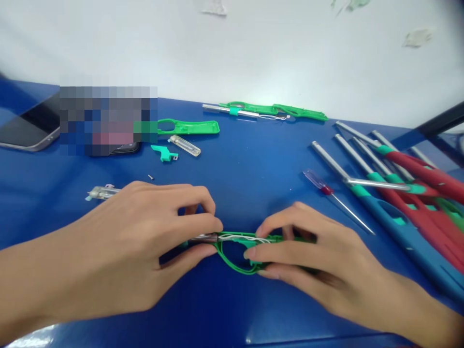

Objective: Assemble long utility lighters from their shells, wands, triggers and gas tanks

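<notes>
A green lighter casing half (235,267) lies low over the blue table between my two hands, its inner side showing. White wires (244,238) run along its upper edge, out of a metal tube (203,238) at its left end. My left hand (155,237) pinches that end with fingers and thumb. My right hand (315,251) grips the right part of the casing, one fingertip at the teal trigger (253,256) beside the finger hole. The right end of the casing is mostly hidden under my right hand.
Several assembled lighters (406,217) and a screwdriver (326,190) lie at right. Behind are another green casing half (199,127), a loose teal trigger (165,153), clear fuel tanks (186,146), a small screw (151,177), an opened lighter (268,110) and a phone (32,121).
</notes>
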Demonstrator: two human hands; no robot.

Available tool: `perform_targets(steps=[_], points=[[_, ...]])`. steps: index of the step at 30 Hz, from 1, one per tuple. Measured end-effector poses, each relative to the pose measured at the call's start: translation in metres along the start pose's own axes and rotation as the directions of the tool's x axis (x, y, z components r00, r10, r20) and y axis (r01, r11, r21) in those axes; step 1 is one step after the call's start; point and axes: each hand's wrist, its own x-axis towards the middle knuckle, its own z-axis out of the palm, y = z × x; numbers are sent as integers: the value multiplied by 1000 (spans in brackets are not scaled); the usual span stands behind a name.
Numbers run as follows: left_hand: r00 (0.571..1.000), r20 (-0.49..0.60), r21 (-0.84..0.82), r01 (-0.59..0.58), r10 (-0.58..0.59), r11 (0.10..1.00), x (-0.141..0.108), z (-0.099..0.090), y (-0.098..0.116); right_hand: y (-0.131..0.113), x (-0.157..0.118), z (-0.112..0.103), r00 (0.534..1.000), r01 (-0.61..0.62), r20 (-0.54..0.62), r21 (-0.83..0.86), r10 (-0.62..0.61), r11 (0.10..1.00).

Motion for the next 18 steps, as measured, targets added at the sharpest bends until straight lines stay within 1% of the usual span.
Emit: perform_targets(steps=[2,7,11,13,15,18], points=[[1000,23,-22,7,-6,1000,0,-1,-2,1,0,0,1000,-12,13,5,12,1000],[993,107,-72,54,-46,996,0,-7,-6,1,1,-1,1000,-10,3,18,10,1000],[993,114,-164,40,-22,986,0,-8,-10,0,1,0,1000,-9,2,26,9,1000],[994,108,-226,57,-33,973,1,-7,-12,1,1,0,1000,-7,-4,32,7,999],[992,108,-274,100,-73,957,2,-6,-12,1,0,1,1000,-5,-9,37,5,999],[976,131,-313,205,-172,927,6,-5,-10,2,0,1,1000,-10,-8,41,11,999]])
